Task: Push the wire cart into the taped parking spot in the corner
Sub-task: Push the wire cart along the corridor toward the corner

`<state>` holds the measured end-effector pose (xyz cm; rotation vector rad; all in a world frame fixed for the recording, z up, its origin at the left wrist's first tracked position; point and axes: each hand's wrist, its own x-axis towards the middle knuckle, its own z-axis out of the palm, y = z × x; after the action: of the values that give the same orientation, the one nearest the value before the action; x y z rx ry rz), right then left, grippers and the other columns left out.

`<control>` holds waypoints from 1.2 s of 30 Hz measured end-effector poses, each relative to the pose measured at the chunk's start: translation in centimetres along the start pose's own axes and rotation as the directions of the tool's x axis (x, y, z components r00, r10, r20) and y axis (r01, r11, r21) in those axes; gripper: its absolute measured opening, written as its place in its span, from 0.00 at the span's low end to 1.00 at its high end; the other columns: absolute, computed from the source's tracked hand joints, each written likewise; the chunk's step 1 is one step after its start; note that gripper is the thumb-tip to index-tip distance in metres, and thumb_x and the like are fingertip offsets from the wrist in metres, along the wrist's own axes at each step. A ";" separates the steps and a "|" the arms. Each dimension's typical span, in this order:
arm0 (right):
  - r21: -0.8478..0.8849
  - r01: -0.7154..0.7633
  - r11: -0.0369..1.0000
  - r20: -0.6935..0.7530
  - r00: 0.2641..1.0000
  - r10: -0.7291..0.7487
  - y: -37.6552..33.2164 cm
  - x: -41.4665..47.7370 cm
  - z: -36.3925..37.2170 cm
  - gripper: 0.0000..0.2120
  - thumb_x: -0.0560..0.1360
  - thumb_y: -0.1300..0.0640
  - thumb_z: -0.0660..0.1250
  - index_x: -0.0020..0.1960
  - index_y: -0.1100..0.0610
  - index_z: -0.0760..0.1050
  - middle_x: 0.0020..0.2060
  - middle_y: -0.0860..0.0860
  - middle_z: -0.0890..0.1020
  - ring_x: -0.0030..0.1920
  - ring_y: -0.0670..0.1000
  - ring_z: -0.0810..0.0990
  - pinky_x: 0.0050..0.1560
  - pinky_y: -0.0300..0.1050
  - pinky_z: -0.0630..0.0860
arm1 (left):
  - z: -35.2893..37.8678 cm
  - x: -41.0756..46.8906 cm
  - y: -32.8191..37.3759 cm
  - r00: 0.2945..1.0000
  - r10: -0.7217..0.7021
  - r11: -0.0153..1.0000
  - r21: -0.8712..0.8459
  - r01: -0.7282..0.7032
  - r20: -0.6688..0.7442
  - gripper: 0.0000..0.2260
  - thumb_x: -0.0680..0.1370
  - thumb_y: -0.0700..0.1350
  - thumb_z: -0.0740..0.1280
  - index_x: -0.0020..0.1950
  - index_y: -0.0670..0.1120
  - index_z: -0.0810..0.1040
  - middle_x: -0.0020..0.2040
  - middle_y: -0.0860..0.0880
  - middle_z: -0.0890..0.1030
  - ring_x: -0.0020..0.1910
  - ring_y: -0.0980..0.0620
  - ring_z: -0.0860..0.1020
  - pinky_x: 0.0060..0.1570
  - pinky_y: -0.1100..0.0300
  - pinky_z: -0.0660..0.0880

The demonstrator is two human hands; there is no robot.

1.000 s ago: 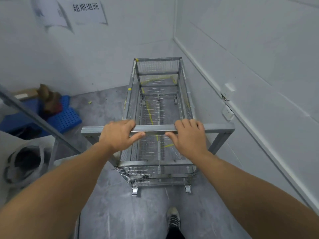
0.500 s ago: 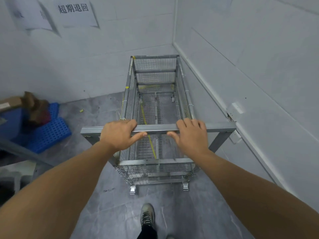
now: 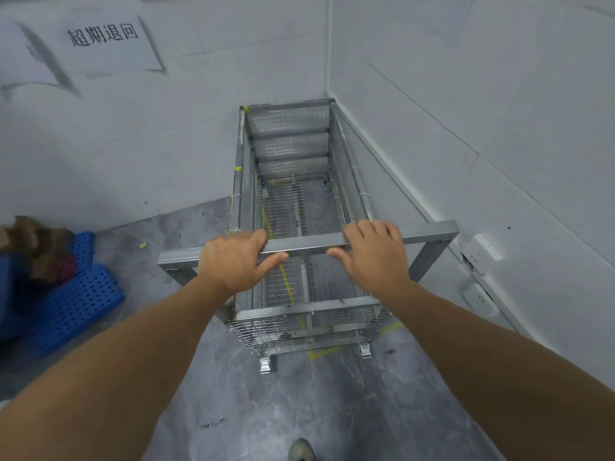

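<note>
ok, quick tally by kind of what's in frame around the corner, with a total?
Wire cart: 1
Hands on the cart's handle bar, left hand and right hand: 2
Paper signs on the back wall: 2
Blue perforated plastic pallets: 2
Wall sockets: 2
Shoe: 1
Total: 10

— Where does the wire cart [image 3: 301, 224] stand?
— Upright on its casters, its far end in the corner, close against the back wall, its right side running along the side wall.
— What does it look like?
— Silver mesh sides on a grey metal frame, long, narrow, empty.
— And the taped parking spot [image 3: 322, 353]?
— Yellow floor tape shows through the mesh and by the near casters.
</note>
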<state>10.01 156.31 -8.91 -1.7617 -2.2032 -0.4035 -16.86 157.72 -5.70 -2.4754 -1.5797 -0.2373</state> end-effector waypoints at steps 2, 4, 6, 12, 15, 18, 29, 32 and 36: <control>0.002 0.018 1.000 -0.021 1.000 -0.018 0.4 1.0 0.7 0.26 0.79 0.33 0.51 0.48 0.55 0.73 0.41 0.52 0.77 0.43 0.57 0.74 0.50 0.53 0.67 | 0.2 1.0 -0.5 1.000 0.018 1.000 0.012 -0.017 -0.026 0.22 0.76 0.70 0.53 0.39 0.51 0.64 0.30 0.53 0.73 0.26 0.51 0.69 0.25 0.62 0.56; 0.000 0.044 0.999 -0.066 0.997 -0.044 1.0 1.2 1.2 0.26 0.80 0.33 0.52 0.48 0.55 0.73 0.40 0.52 0.76 0.42 0.57 0.73 0.49 0.53 0.67 | 0.5 1.4 -0.5 0.999 0.029 0.999 0.024 -0.028 -0.037 0.22 0.76 0.69 0.54 0.38 0.51 0.63 0.29 0.52 0.72 0.25 0.51 0.68 0.25 0.63 0.56; 0.002 0.061 0.998 -0.102 0.993 -0.060 1.5 1.2 1.4 0.26 0.80 0.33 0.52 0.47 0.55 0.73 0.39 0.52 0.76 0.41 0.57 0.72 0.48 0.53 0.67 | 0.7 1.5 -0.3 0.999 0.032 0.999 0.023 -0.031 -0.036 0.22 0.76 0.69 0.55 0.38 0.51 0.63 0.29 0.52 0.71 0.24 0.51 0.68 0.25 0.64 0.55; 0.040 0.069 0.997 -0.069 0.995 -0.066 2.2 1.4 0.8 0.26 0.79 0.33 0.53 0.48 0.55 0.74 0.40 0.52 0.77 0.42 0.56 0.73 0.49 0.52 0.66 | 0.7 2.0 0.5 1.000 -0.006 1.000 -0.001 0.006 -0.025 0.25 0.75 0.72 0.49 0.38 0.51 0.65 0.31 0.51 0.76 0.26 0.50 0.71 0.26 0.62 0.57; 0.064 0.057 0.996 -0.003 0.998 -0.057 2.3 1.6 0.4 0.27 0.79 0.33 0.50 0.50 0.53 0.74 0.43 0.51 0.78 0.45 0.56 0.74 0.51 0.54 0.67 | 0.9 2.1 0.5 0.999 -0.034 0.999 -0.002 0.034 -0.035 0.28 0.73 0.74 0.45 0.40 0.51 0.67 0.33 0.51 0.77 0.29 0.48 0.75 0.27 0.60 0.60; 0.098 0.057 0.994 0.024 0.998 -0.060 2.4 1.7 0.2 0.27 0.78 0.33 0.49 0.51 0.53 0.74 0.44 0.50 0.78 0.45 0.56 0.74 0.51 0.54 0.68 | 1.0 2.2 0.5 0.999 -0.030 1.000 0.003 0.030 -0.031 0.30 0.73 0.74 0.43 0.40 0.51 0.70 0.33 0.51 0.78 0.27 0.51 0.72 0.26 0.61 0.60; 0.062 0.061 0.996 -0.045 0.997 -0.058 1.0 1.5 0.8 0.24 0.78 0.34 0.54 0.49 0.54 0.74 0.42 0.52 0.78 0.44 0.56 0.75 0.52 0.55 0.68 | 1.1 1.5 -0.8 0.999 -0.017 1.000 -0.001 0.017 -0.041 0.27 0.74 0.74 0.44 0.38 0.52 0.63 0.31 0.52 0.75 0.26 0.50 0.71 0.27 0.61 0.62; 0.058 0.054 0.997 -0.029 0.998 -0.052 0.1 1.5 0.5 0.24 0.78 0.34 0.53 0.49 0.54 0.74 0.42 0.51 0.78 0.44 0.56 0.75 0.52 0.54 0.67 | 1.1 1.0 -1.5 0.999 -0.009 1.000 0.003 0.009 -0.050 0.27 0.74 0.74 0.44 0.37 0.52 0.64 0.30 0.52 0.74 0.26 0.50 0.71 0.26 0.62 0.62; 0.058 0.053 0.997 -0.008 0.999 -0.053 -0.1 1.5 0.3 0.24 0.78 0.34 0.53 0.50 0.53 0.74 0.43 0.50 0.79 0.45 0.55 0.75 0.52 0.52 0.64 | 1.1 0.9 -1.7 0.999 -0.024 1.000 0.001 0.024 -0.035 0.27 0.73 0.74 0.45 0.38 0.52 0.65 0.31 0.53 0.74 0.26 0.50 0.72 0.26 0.61 0.62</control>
<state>9.59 157.74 -8.58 -1.6730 -2.2381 -0.3521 -17.98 159.46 -6.43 -2.4392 -1.5957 -0.2820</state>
